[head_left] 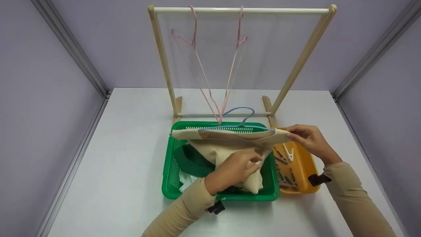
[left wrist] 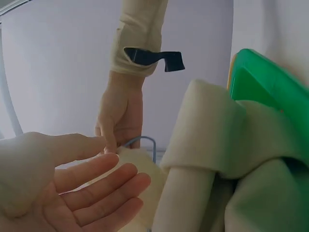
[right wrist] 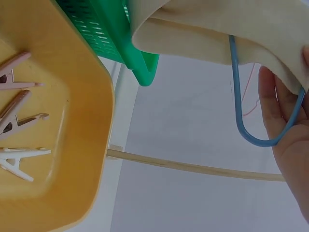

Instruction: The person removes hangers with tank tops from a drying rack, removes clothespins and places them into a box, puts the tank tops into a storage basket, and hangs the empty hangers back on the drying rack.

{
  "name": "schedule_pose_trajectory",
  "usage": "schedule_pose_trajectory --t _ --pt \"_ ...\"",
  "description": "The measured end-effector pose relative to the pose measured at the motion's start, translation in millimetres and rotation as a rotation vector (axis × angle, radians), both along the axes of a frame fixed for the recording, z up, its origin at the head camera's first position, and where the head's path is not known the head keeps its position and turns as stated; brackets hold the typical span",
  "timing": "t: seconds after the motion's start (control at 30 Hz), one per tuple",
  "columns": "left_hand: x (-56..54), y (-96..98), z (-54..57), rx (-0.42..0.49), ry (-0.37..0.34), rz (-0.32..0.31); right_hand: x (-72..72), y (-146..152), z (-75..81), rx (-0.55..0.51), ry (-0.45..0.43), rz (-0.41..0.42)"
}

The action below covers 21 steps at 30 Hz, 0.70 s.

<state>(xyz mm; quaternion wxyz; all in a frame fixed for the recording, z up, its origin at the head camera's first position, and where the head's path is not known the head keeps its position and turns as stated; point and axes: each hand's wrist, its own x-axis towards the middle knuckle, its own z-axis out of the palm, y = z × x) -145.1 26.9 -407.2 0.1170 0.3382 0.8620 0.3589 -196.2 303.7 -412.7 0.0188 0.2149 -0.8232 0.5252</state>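
A cream-coloured garment (head_left: 204, 147) hangs over the front of a blue hanger (head_left: 243, 107), its lower part drooping into the green basket (head_left: 166, 184). With thumb and fingers my right hand (head_left: 307, 140) pinches the garment's right shoulder at the hanger's end. In the right wrist view, the blue hanger (right wrist: 236, 92) curves out from under the cloth beside that hand. My left hand (head_left: 230, 171) is in front of the garment's middle. Its fingers (left wrist: 101, 176) are extended and loosely bent in the left wrist view, with nothing held between them.
Dark green cloth (head_left: 189, 163) and white cloth (head_left: 186, 181) lie in the green basket. A yellow tray (head_left: 307, 174) with several clothespins (head_left: 289, 153) stands to its right. Behind rises a rack (head_left: 263, 11) carrying two pink hangers (head_left: 194, 29).
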Motion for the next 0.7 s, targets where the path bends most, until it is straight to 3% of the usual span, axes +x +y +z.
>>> schedule_pose_trajectory --t 0.1,0.27,0.7 --pt "-3.4 -19.2 -0.2 0.088 0.018 0.051 2.1 -1.1 -2.3 -0.003 0.009 -0.009" --pt "-8.8 -53.6 0.7 0.234 0.137 0.134 4.7 -1.0 -5.7 -0.027 0.026 -0.003" --pt "-21.5 -124.4 11.2 0.417 0.365 0.440 11.5 -3.9 -7.1 -0.062 0.105 -0.026"
